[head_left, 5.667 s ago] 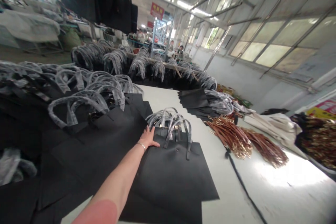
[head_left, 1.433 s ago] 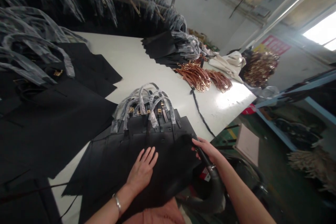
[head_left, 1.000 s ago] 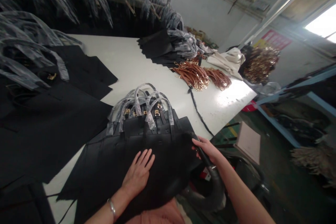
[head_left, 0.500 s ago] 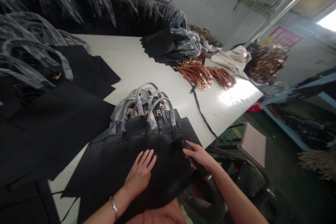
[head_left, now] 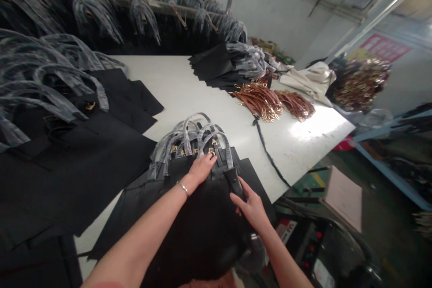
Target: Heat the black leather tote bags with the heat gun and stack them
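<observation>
**2 hands on a black tote**

Head view: the left hand (head_left: 201, 168) lies open on the black leather tote (head_left: 209, 220), while the right hand (head_left: 246, 204) grasps its black strap (head_left: 232, 183). The tote sits at the near edge of the white table (head_left: 175, 85) — tan leather straps (head_left: 259, 103) lie far right.

This is a handbag factory workshop: a long white work table (head_left: 216, 85) carries stacks of black handbags (head_left: 111, 157) with plastic-wrapped handles, and more of the bags hang in rows from a wooden rail (head_left: 145, 6) behind it. Bundles of tan leather straps (head_left: 258, 103) with gold clips lie on the table, and a heap of gold metal hardware (head_left: 361, 83) sits at its far end. A machine control panel (head_left: 312, 252) stands just beside the table, and a red poster (head_left: 381, 47) hangs on the plain factory wall (head_left: 286, 18).
</observation>
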Motion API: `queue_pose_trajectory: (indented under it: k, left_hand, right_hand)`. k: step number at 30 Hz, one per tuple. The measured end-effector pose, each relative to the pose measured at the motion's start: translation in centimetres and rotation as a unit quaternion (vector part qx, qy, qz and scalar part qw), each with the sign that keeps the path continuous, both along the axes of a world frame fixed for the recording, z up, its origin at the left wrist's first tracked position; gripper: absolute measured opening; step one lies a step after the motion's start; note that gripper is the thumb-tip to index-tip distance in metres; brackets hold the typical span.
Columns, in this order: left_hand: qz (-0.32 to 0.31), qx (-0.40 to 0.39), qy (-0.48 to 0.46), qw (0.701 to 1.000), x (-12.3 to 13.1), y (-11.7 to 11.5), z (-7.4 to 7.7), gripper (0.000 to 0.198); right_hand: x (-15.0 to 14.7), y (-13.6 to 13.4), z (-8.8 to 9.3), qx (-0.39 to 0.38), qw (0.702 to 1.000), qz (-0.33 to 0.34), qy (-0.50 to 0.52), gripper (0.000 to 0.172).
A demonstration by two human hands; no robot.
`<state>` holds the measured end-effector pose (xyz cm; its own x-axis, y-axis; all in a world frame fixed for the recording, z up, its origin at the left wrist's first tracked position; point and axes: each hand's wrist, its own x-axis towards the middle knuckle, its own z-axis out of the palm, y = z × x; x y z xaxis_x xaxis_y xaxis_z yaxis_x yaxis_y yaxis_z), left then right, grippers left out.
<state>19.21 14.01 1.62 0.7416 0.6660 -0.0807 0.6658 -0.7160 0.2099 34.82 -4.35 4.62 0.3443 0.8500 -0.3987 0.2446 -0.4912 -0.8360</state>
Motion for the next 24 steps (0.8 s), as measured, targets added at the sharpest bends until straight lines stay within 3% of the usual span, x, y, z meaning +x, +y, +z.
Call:
queue_pose_trajectory:
  k: [3, 6, 14, 19, 24]
  left_hand:
    - [-0.030, 0.012, 0.013, 0.999, 0.5, 3.1, 0.3, 0.038]
    - [-0.084, -0.002, 0.036, 0.996, 0.6, 4.6, 0.0, 0.034]
    - [-0.192, 0.016, 0.018, 0.981, 1.9, 6.4, -0.9, 0.018]
    - [-0.249, -0.017, -0.073, 0.966, 1.7, 6.8, 1.0, 0.024]
    - [-0.187, -0.124, -0.126, 0.966, 1.1, 5.0, 4.3, 0.020]
  right_hand:
    - [-0.7, -1.6, -1.2, -0.018, 0.999, -0.019, 0.027, 0.078]
    - [-1.3, -2.5, -2.0, -0.037, 0.998, -0.028, 0.048, 0.078]
    - [-2.2, -2.8, -1.2, -0.032, 0.998, -0.031, 0.041, 0.079]
    - [-2.0, -3.5, -0.9, -0.035, 0.998, -0.039, 0.033, 0.082]
    - [-1.8, -3.7, -0.4, -0.021, 0.998, -0.042, 0.040, 0.082]
